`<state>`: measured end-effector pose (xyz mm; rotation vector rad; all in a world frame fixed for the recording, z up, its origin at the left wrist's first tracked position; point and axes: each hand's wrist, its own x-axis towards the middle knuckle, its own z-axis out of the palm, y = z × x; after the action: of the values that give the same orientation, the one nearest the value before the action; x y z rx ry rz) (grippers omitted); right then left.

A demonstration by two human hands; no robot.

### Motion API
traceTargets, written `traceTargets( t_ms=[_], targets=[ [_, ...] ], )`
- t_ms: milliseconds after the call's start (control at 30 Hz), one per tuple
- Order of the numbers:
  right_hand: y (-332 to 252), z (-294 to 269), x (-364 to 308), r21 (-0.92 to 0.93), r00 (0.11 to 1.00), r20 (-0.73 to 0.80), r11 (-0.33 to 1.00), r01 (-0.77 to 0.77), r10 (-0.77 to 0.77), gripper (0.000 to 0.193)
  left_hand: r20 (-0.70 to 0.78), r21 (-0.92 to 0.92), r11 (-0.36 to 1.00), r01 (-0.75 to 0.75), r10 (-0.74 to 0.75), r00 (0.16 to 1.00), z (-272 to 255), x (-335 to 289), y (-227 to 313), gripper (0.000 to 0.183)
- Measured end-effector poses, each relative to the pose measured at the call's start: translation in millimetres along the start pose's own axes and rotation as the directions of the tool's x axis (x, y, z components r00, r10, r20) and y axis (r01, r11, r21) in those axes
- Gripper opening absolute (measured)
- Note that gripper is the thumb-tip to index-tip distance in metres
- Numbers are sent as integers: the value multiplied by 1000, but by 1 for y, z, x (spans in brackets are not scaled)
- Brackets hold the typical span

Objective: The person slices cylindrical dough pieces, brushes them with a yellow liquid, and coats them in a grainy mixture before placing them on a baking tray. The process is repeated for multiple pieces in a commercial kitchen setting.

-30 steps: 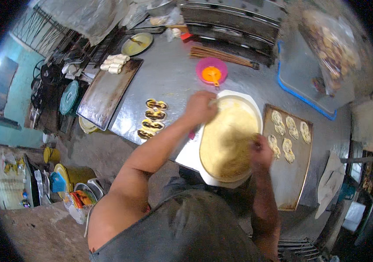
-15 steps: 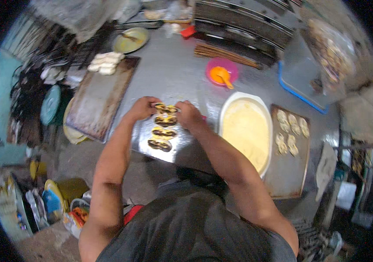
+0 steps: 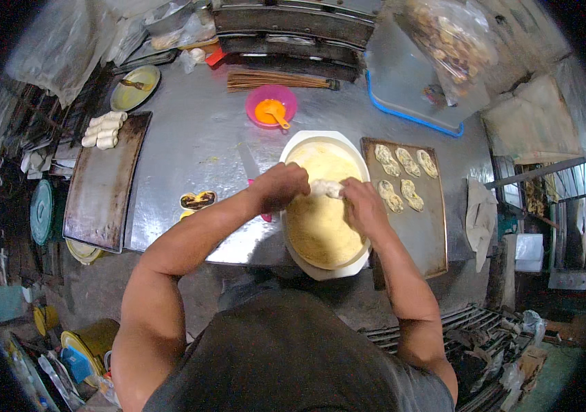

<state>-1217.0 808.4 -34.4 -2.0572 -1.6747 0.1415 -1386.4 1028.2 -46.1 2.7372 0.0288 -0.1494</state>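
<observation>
A pale piece of shaped dough (image 3: 326, 188) is stretched between my two hands, above a white oval tub (image 3: 334, 274) of pale yellow powder or crumbs. My left hand (image 3: 286, 187) is closed on its left end, my right hand (image 3: 364, 204) on its right end. Left of the tub, a cut dough piece with dark filling (image 3: 198, 200) lies on the metal table, with more partly hidden by my left forearm. A knife (image 3: 248, 162) with a pink handle lies beside my left hand. On the right, a baking tray (image 3: 413, 237) holds several coated, twisted dough pieces (image 3: 407, 162).
Another baking tray (image 3: 97, 196) at left carries white dough rolls (image 3: 104, 129). Farther back are a yellowish plate (image 3: 123, 98) with a brush, a pink bowl (image 3: 252, 108) with an orange scoop (image 3: 277, 114), a bundle of thin sticks (image 3: 276, 80) and a clear blue-rimmed box (image 3: 413, 89).
Both hands have moved right, from the row of filled dough pieces to over the tub, carrying one dough piece. The head view has shifted right as well.
</observation>
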Motion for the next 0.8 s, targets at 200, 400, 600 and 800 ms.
traceTargets(
  t_ms=[200, 400, 600, 800],
  targets=[
    [24, 0, -23, -115, 994, -98, 992, -53, 42, 30, -257, -69, 997, 15, -33, 966, 2, 19, 37, 14],
    [25, 22, -6, -227, 998, 29, 972, 54, -49, 24, -221, -6, 987, 161, -158, 962, 34, 42, 57, 14],
    [27, 24, -24, -283, 988, 117, 950, 132, -102, 19, -215, 103, 976, 190, -164, 963, 47, 32, 75, 17],
    [29, 15, -25, -244, 986, 114, 959, 144, -119, 14, -316, 147, 980, 137, -85, 945, 45, 9, 86, 31]
  ],
)
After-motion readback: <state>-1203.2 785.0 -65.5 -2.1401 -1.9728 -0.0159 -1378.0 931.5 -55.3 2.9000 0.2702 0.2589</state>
